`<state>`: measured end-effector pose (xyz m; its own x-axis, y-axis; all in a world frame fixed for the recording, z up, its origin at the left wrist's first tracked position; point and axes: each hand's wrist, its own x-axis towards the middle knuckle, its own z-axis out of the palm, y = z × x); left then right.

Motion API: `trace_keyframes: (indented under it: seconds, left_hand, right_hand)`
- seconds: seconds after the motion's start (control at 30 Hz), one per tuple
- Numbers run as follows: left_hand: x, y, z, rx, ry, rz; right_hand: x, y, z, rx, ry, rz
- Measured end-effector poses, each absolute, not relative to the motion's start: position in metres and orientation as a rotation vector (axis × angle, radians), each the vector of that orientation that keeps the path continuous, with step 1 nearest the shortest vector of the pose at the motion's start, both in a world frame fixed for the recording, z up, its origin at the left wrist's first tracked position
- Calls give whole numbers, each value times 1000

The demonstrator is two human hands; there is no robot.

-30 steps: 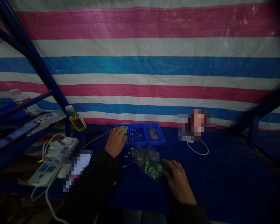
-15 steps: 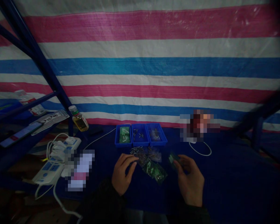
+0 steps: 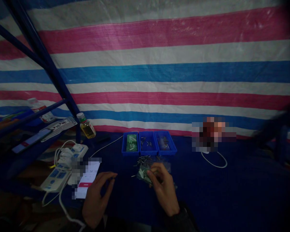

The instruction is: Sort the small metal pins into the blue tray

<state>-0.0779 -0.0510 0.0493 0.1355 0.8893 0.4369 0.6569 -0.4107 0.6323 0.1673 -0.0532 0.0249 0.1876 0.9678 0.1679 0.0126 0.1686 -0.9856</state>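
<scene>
My right hand [image 3: 163, 185] pinches a green packet [image 3: 142, 173] nearer me and right of the leftmost blue tray [image 3: 130, 153], long axis unclear.

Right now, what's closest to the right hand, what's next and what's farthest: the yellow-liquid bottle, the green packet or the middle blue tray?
In the head view, from the right hand:
1. Green packet, pinched in its fingers.
2. Middle blue tray, just beyond.
3. Yellow-liquid bottle, far back left.

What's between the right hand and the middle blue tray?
In the head view, pin-like pieces and clear plastic lie between the right hand and the middle tray.
</scene>
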Motion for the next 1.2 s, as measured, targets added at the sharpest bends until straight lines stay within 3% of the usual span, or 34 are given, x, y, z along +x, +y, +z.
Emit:
trace_keyframes:
  seconds: [0.2,0.33,0.67,1.2]
  left_hand:
    - [-46,-35,37,2358,1259,1015]
    - [-21,-20,25,2353,1137,1144]
    - [-12,-10,12,1945,1200,1330]
    - [-14,-12,10,1895,1182,1311]
  right_hand:
    - [147,-39,14,-1086,-1193,993]
    - [150,-37,2,-1119,-1145,978]
    - [156,-51,-6,-1161,-1371,419]
    - [157,-58,-5,-1192,-1374,450]
